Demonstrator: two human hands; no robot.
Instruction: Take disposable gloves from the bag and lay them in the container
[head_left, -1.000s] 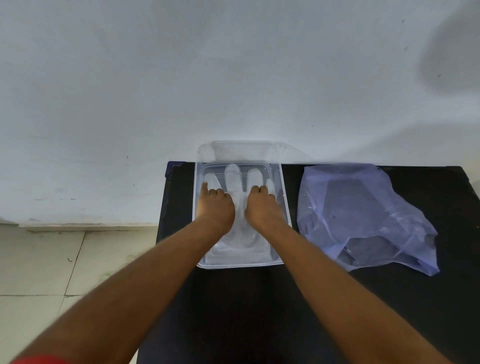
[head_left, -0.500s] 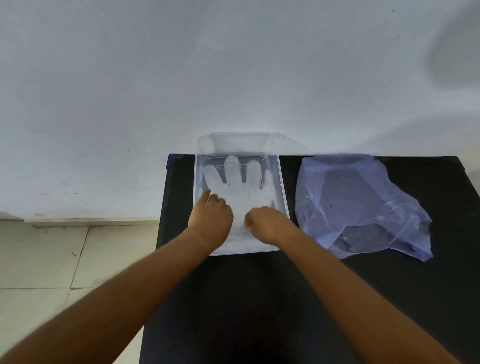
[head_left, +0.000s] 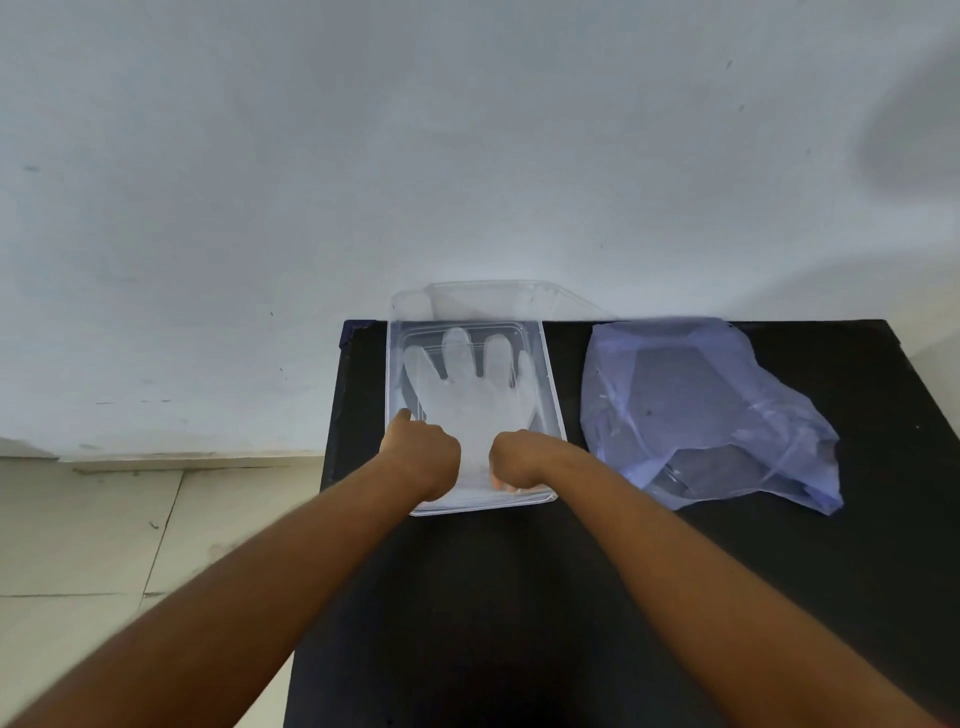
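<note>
A translucent white disposable glove (head_left: 467, 395) lies flat in the clear plastic container (head_left: 551, 387), its fingers pointing to the far wall. My left hand (head_left: 422, 457) rests on the cuff end at the container's near left. Its fingers are curled and one fingertip touches the left wall. My right hand (head_left: 519, 460) sits on the cuff at the near right with its fingers curled under. Whether it pinches the glove is hidden. The pale blue plastic bag (head_left: 696, 410) lies crumpled to the right of the container, and neither hand touches it.
The container's clear lid (head_left: 483, 299) stands open against the white wall behind. Everything sits on a black table (head_left: 519, 597). The table's left edge drops to a tiled floor (head_left: 104, 545), and its right edge is near the bag.
Both hands have slid back toward me along the glove, from the palm to the cuff, and their fingers have curled. The glove's fingers and palm now show.
</note>
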